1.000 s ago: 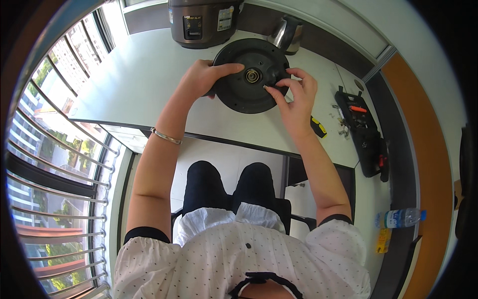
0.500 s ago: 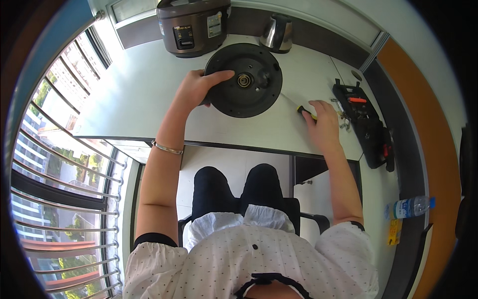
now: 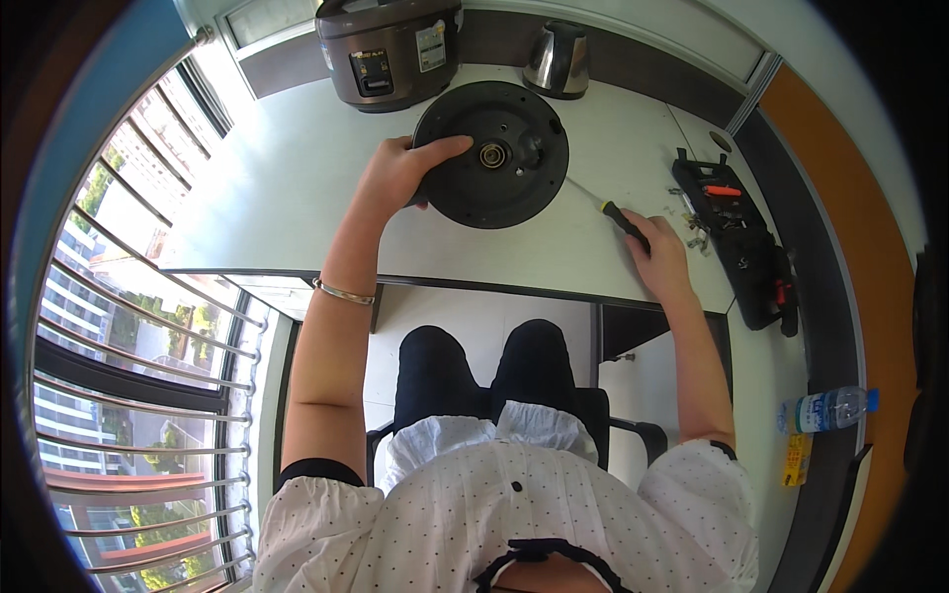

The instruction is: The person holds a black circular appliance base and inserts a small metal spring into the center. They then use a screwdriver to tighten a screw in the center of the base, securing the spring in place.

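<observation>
Black disc: the black disc [image 3: 479, 188] is held up over the white table [image 3: 297, 178], its hollow face toward the wearer, with a brassy coiled ring [image 3: 492, 155] at its middle and small holes around it
Left hand: the left hand [image 3: 400, 176] grips the disc by its left edge, thumb laid across the face, most of the fingers hidden behind
Right hand: the right hand [image 3: 660, 259] is closed around the handle of a screwdriver [image 3: 623, 219], whose thin shaft points toward the disc's right edge; whether the tip touches that edge cannot be told
Progress: the work looks partway; the disc is in hand and the coiled ring sits exposed, but the screwdriver is not set in any visible hole; whether screws sit in the holes is too small to tell
Loose bits: small metal pieces [image 3: 698, 231] lie on the table beside the open black tool case [image 3: 736, 237], where an orange-handled tool [image 3: 723, 191] rests
Back of table: a brown rice cooker [image 3: 390, 59] and a steel kettle [image 3: 557, 61] stand beyond the disc, limiting room there
Far right: a water bottle [image 3: 830, 410] lies beside a yellow packet [image 3: 796, 461], well apart from both hands
In the way: nothing visible stands between screwdriver and disc
</observation>
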`<act>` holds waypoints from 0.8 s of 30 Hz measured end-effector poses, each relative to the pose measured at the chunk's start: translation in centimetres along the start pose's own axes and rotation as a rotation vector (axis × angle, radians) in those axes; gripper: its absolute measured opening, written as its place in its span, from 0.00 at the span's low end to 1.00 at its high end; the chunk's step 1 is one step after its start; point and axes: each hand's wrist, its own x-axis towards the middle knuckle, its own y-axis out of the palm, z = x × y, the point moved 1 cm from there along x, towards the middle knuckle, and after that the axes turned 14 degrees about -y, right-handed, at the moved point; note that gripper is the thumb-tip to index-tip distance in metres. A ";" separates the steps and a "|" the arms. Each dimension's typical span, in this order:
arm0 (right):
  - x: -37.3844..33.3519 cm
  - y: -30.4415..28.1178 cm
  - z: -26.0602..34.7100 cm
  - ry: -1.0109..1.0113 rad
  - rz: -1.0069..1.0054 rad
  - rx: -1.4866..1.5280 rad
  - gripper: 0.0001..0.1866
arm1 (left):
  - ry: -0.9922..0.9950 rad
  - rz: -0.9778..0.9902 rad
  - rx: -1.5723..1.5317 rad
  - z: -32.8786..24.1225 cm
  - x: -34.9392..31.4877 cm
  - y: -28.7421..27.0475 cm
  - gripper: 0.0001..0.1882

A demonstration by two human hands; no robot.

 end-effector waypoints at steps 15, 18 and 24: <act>-3.5 -8.0 3.6 0.394 -0.943 0.976 0.16 | -0.004 0.003 -0.010 0.0 0.0 0.1 0.30; -5.1 -8.9 4.9 0.179 -1.012 0.940 0.19 | -0.001 0.005 -0.008 -0.1 -0.2 0.3 0.30; -6.6 -8.8 10.2 0.004 -0.926 0.452 0.16 | 0.012 0.000 -0.014 0.0 -0.2 0.2 0.31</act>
